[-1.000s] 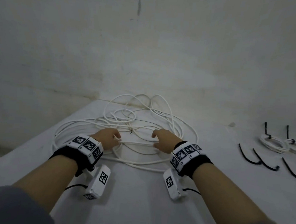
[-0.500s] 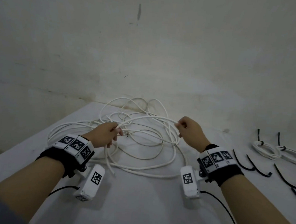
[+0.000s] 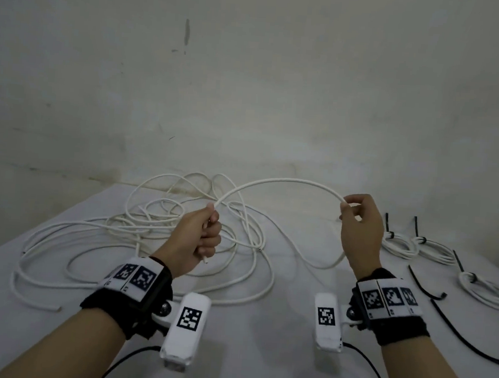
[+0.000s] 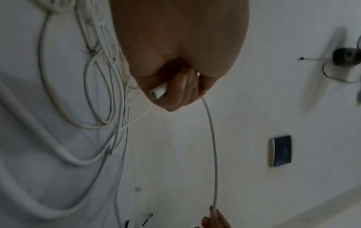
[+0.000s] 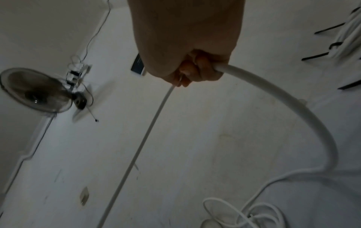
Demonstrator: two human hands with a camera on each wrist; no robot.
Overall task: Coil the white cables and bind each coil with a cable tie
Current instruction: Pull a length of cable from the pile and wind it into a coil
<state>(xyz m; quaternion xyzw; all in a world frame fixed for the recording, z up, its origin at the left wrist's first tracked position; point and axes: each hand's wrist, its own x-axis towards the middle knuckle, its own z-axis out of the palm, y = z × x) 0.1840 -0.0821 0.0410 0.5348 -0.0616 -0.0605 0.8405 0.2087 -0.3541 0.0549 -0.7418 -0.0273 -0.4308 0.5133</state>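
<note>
White cable (image 3: 284, 181) arcs up between my two hands, lifted off the counter (image 3: 245, 351). My left hand (image 3: 196, 238) has its fingers (image 4: 183, 86) curled tight round the cable near its cut end (image 4: 158, 91), which pokes out below my fist. My right hand (image 3: 361, 226), off to the right, pinches the same cable between thumb and fingertips, the other fingers loosely bent; from there the cable drops down to the counter and runs back left. Behind and under my left hand sprawls the loose tangle of white cable (image 3: 138, 234), loops crossing one another all the way to the far wall (image 3: 249, 85), so the strand I hold runs straight over that heap. Over on the right, three finished coils (image 3: 400, 246), each bound with a black tie, lie near the far right edge. Nearer, loose black cable ties (image 3: 468, 340) lie on the counter just beside my right wrist. Both wrists carry black bands with marker tags (image 3: 138, 278).
</note>
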